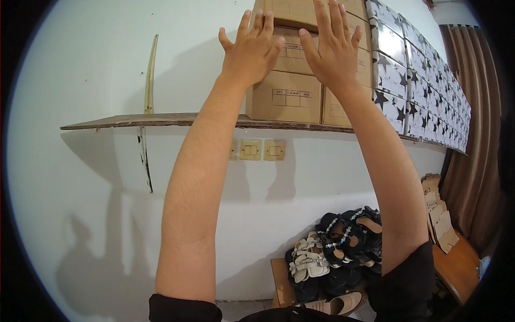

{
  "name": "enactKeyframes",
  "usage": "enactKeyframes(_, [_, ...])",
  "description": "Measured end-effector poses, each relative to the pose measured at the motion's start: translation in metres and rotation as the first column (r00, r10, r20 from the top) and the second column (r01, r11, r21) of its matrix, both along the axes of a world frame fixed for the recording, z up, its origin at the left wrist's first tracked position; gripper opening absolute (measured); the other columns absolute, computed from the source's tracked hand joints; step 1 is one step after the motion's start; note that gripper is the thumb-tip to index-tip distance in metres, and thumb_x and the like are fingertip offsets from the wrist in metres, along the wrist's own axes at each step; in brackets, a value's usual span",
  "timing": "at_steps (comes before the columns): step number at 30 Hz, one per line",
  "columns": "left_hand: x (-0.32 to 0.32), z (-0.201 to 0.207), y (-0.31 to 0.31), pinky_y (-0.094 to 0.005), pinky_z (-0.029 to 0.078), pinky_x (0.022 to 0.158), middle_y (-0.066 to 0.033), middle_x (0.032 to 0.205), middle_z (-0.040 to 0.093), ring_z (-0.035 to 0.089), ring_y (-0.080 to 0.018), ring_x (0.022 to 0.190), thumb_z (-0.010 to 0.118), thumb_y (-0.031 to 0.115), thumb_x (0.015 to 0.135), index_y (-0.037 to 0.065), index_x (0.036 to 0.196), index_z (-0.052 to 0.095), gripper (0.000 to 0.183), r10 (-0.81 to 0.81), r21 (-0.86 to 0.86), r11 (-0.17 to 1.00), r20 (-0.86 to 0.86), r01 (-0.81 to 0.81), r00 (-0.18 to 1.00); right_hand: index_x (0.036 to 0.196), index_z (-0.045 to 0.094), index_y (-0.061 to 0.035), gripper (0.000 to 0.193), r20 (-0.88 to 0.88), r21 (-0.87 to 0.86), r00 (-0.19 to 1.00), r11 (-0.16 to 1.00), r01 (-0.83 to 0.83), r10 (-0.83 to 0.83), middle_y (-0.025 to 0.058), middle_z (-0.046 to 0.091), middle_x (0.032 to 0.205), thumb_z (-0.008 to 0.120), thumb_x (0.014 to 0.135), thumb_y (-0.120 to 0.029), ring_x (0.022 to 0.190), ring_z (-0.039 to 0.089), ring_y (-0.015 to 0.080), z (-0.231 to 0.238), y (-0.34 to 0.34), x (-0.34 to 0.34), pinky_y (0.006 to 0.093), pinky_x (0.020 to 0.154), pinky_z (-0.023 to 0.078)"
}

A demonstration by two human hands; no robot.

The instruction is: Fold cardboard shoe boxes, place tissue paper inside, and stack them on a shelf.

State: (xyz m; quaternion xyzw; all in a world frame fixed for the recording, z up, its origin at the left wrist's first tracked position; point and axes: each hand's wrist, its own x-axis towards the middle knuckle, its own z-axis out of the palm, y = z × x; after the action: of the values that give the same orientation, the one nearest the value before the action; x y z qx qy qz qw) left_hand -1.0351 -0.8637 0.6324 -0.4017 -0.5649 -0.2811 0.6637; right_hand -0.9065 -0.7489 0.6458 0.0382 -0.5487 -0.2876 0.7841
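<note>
Both my arms reach up to a stack of brown cardboard boxes on a wall shelf [177, 119]. My left hand [248, 58] is at the stack's left side, its fingers stretched and apart. My right hand [335, 56] is in front of the boxes farther right, fingers also spread. Between the hands is the top cardboard box [294, 12], whose upper part is cut off by the frame edge. Under it are a middle box [294, 63] and a bottom box [289, 110], each with a printed grid. Whether my palms press on the cardboard I cannot tell.
White boxes with black stars [390, 72] fill the shelf's right part. Light switches [250, 150] sit below the shelf. Lower right, a pile of shoes and sandals [343, 241] stands near a wooden table [456, 268] with flattened cardboard [441, 222]. A brown curtain [472, 80] hangs at right.
</note>
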Motion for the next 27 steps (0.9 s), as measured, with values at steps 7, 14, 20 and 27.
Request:
enactKeyframes(7, [0.0,-0.002,0.002,-0.0633,-0.004,0.103,-0.0071,0.151,0.016,0.005,-0.0294,0.14,0.03,0.058,0.089,0.011,0.144,0.022,0.072,-0.067,-0.103,0.991,0.217,0.091,0.974,0.141,0.031,-0.0199,0.063,0.378,-0.389,0.925,0.898,0.204,-0.047,0.0064,0.028,0.147,0.03,0.089,-0.057,0.136,0.024,0.0234,-0.005,0.016,-0.015,0.06,0.106,0.005])
enactKeyframes(14, [0.012,-0.01,-0.03,-0.0643,-0.004,0.101,-0.0082,0.15,0.019,0.007,-0.0298,0.139,0.038,0.059,0.087,0.02,0.142,0.028,0.068,-0.007,0.054,0.999,-0.05,0.009,0.999,0.138,0.037,-0.0191,0.057,0.341,-0.27,0.935,0.963,-0.006,0.101,0.01,0.032,0.145,0.044,0.088,-0.046,0.135,0.026,0.0275,-0.073,-0.006,0.019,0.0579,0.107,0.003])
enactKeyframes(20, [0.107,-0.101,-0.082,-0.0604,-0.005,0.104,-0.0092,0.146,0.03,0.02,-0.0297,0.137,0.041,0.05,0.086,0.02,0.133,0.046,0.055,-0.091,-0.052,0.995,-0.119,0.086,0.989,0.115,0.059,-0.015,0.042,0.456,-0.219,0.882,0.976,-0.017,0.118,0.0133,0.044,0.134,0.063,0.075,-0.028,0.128,0.036,0.0287,-0.195,0.017,0.104,0.0509,0.109,-0.003])
enactKeyframes(27, [0.127,-0.308,-0.09,-0.0588,0.019,0.102,-0.0104,0.112,0.055,0.046,-0.0366,0.112,0.032,0.061,0.087,0.007,0.089,0.057,0.059,-0.501,-0.259,0.837,-0.003,0.483,0.866,0.108,0.061,-0.0135,0.038,0.419,-0.565,0.857,0.825,-0.012,0.3,0.0139,0.047,0.124,0.066,0.072,-0.022,0.117,0.043,0.0306,-0.304,0.047,0.218,0.0521,0.107,0.007])
